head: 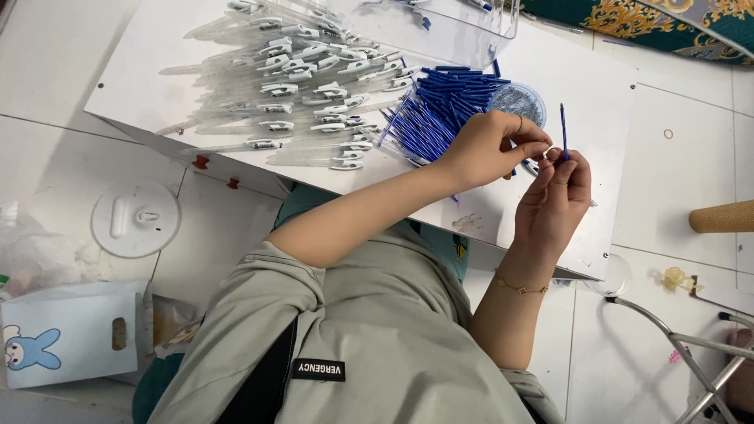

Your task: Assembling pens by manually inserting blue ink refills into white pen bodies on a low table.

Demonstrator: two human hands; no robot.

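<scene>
My right hand (554, 196), with a gold bracelet on its wrist, pinches a thin blue pen refill (563, 126) that points away from me. My left hand (487, 149), with a ring on one finger, reaches across, and its fingertips pinch a small pale part at the refill's near end. What that part is cannot be made out. Both hands hover over the white board (613, 118). Just left of them lie a heap of blue refills (440, 110) and a round clear dish of small parts (520, 100).
A wide pile of clear pen barrels with white clips (306, 86) covers the board's left half. A clear plastic box (440, 27) stands at the far edge. A round white lid (135, 218), a rabbit-print paper bag (71, 334) and a metal frame (691, 345) rest on the tiled floor.
</scene>
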